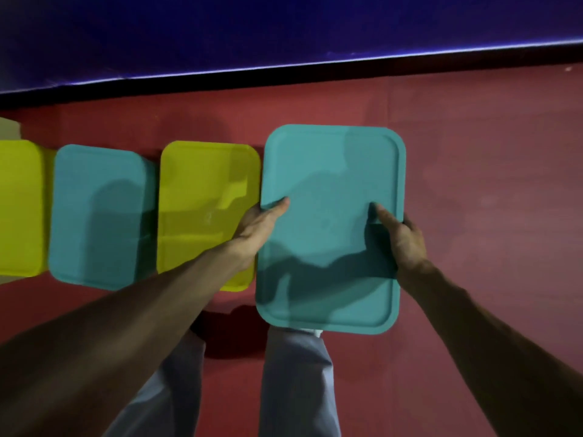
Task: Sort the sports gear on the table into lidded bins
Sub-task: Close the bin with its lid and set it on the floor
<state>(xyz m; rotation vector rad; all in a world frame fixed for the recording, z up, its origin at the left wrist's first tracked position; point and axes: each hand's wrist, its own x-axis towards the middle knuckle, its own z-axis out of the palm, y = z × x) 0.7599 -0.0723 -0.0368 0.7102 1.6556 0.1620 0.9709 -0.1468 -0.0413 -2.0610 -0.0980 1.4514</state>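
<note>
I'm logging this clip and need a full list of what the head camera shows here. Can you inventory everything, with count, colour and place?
teal lid: 1, teal, held in both hands at the right end of the row; what lies under it is hidden
yellow-green bins: 2, lids on, one just left of the held lid, one cut off at the left edge
teal bin: 1, lid on, between the two yellow-green bins
floor: 1, red, under the row
wall: 1, dark blue, along the top
left hand: 1, gripping the lid's left edge
right hand: 1, gripping the lid's right edge
legs: 2, light trousers, bottom centre
</note>
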